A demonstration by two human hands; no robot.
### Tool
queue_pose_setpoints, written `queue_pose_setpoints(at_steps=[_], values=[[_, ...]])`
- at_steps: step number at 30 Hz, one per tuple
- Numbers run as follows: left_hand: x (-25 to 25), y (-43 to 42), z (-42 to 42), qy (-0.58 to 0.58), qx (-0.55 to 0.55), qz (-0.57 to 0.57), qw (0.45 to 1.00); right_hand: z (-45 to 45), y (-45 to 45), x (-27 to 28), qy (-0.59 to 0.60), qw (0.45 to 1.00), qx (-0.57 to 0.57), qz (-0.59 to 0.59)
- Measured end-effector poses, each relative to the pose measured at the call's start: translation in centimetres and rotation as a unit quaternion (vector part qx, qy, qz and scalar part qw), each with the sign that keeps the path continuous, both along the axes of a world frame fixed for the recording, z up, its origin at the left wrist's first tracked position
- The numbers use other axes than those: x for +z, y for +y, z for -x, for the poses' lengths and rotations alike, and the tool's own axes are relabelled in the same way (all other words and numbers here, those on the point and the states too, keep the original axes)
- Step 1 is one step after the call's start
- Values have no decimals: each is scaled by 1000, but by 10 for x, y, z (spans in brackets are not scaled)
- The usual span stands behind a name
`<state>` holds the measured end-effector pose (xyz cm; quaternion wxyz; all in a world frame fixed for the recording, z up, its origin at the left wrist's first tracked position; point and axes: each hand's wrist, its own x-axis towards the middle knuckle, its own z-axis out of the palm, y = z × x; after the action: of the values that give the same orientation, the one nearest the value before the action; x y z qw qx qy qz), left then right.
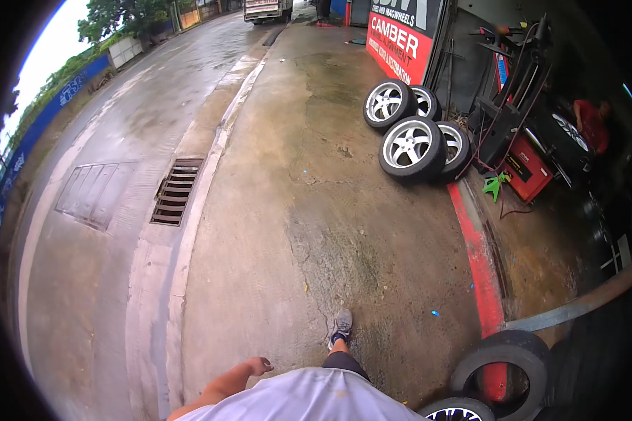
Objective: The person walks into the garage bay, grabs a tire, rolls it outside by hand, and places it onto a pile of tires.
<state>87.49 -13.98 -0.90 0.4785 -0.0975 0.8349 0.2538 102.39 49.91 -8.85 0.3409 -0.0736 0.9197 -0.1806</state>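
My left hand hangs low beside my white shirt, above the wet concrete. Its fingers look loosely curled in, and no object shows in them. Nothing is touched by this hand. My right hand is out of the picture. One foot in a grey shoe is on the pavement ahead of my body. Nearest on my right are a bare black tire and a wheel with a dark spoked rim.
Several wheels with silver rims are stacked by a red sign. A tire machine and a person in red are in the shop. A drain grate lies along the curb. A truck stands far ahead.
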Motion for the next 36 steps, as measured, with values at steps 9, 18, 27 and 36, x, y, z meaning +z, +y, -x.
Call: queue_pose_setpoints(at_steps=[9,18,27,36], values=[[61,-19,253,96,165,22,981,478,29,17,-48,915,-398,-40],[69,15,415,124,228,196,946,976,-263,133,119,962,-122,212],[79,-111,603,-165,277,92,942,1112,-290,130,-59,992,-11,113],[62,-211,1047,171,367,28,914,1182,-193,75,-218,919,-316,-84]])
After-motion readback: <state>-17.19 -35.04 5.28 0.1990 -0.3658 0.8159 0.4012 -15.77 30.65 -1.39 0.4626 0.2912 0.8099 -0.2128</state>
